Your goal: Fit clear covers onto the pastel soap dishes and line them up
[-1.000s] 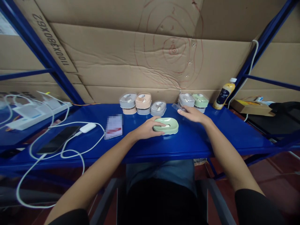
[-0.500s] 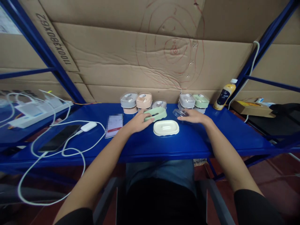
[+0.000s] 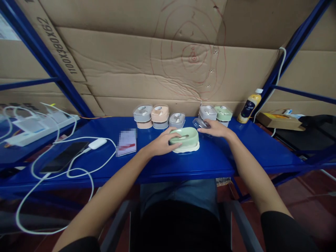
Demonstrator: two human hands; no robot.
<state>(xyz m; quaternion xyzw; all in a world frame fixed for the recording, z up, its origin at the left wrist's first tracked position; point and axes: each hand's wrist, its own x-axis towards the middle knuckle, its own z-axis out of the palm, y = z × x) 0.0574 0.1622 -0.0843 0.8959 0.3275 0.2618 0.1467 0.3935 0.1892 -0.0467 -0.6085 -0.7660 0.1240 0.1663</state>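
My left hand (image 3: 163, 142) grips the left end of a light green oval tray (image 3: 191, 133) that has a slot in its middle. The tray sits over a cream-coloured oval dish (image 3: 194, 148), whose wavy rim shows below it. Whether the two are pressed fully together I cannot tell. On the right, my right hand (image 3: 215, 128) has its fingers closed on a clear plastic lid (image 3: 197, 122), close to the table. Part of that lid is hidden under the hand.
Behind my hands stand stacked oval boxes in grey (image 3: 142, 112), peach (image 3: 160, 112) and green (image 3: 223, 112). A drink bottle (image 3: 249, 106) stands at the back right. Left lie a phone (image 3: 126, 141), another phone (image 3: 65, 157), white cables and a power strip (image 3: 39, 131).
My left hand has moved the green tray right and toward me, from above and behind the cream dish onto it. My right hand stays at the clear lid.
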